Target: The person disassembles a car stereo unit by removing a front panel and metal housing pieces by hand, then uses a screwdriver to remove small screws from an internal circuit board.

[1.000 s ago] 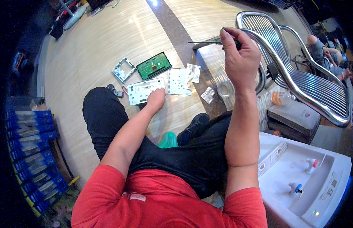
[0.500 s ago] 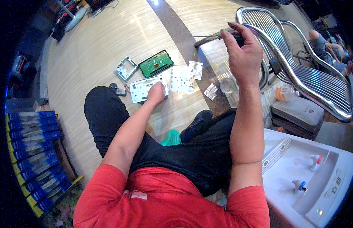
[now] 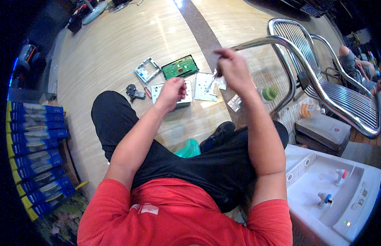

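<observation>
Over a white metal casing point(image 3: 157, 89) on the floor, my left hand point(image 3: 170, 94) is closed in a pinch; whatever it holds is too small to make out. To its right my right hand point(image 3: 235, 73), smeared by motion, is closed round a screwdriver point(image 3: 214, 77) whose thin shaft points down and left. Its handle is hidden in the palm. Behind the casing lie a green circuit board point(image 3: 179, 68) in a black frame and an open metal frame point(image 3: 147, 70). A perforated white plate point(image 3: 203, 88) and a smaller slotted plate point(image 3: 218, 87) lie to the right.
A small black part point(image 3: 135, 92) and a red-handled tool point(image 3: 147, 92) lie left of the casing. At right stand a metal bench point(image 3: 325, 88), a green-topped container point(image 3: 270, 93) and a white water dispenser point(image 3: 317, 184). Blue and yellow boxes point(image 3: 36, 149) are stacked at left. A person point(image 3: 360, 67) sits far right.
My right hand has come down and left with the screwdriver, its shaft tilting downward. My left hand has drawn up off the casing. The view has shifted slightly.
</observation>
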Demonstrator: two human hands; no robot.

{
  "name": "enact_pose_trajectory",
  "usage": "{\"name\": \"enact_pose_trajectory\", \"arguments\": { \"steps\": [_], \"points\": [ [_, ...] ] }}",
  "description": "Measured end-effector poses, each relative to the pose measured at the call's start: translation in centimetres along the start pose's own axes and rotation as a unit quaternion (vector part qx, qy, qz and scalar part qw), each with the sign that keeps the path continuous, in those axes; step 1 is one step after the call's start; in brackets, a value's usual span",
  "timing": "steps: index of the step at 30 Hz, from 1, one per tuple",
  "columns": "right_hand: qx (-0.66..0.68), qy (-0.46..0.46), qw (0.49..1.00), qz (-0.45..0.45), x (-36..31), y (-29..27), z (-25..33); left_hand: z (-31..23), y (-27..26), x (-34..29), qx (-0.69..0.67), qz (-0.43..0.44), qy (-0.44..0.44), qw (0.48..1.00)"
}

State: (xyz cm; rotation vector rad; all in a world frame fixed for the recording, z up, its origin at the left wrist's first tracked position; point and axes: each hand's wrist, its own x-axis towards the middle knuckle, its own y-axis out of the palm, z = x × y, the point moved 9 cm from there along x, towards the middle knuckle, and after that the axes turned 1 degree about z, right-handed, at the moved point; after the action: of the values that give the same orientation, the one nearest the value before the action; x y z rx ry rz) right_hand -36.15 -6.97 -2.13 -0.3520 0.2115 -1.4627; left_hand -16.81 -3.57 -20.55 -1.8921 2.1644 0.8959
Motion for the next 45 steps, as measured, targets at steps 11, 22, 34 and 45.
{"name": "enact_pose_trajectory", "arguments": {
  "steps": [11,22,34,45],
  "points": [
    [-0.095,-0.090,0.985,0.115,-7.1,14.1,-1.0,0.8,-1.6,-5.1,-0.117,0.115,-0.036,0.986],
    [-0.143,-0.100,0.978,0.114,-7.9,15.3,-3.3,3.5,-2.1,-6.6,-0.186,0.126,-0.097,0.970],
    [-0.294,-0.233,0.923,0.086,-8.8,15.4,-1.4,1.9,-2.4,-6.8,-0.136,0.106,-0.125,0.977],
    [-0.290,0.095,0.950,0.067,-6.9,13.5,-20.1,-13.2,-7.7,-5.5,0.230,0.014,0.086,0.969]
  ]
}}
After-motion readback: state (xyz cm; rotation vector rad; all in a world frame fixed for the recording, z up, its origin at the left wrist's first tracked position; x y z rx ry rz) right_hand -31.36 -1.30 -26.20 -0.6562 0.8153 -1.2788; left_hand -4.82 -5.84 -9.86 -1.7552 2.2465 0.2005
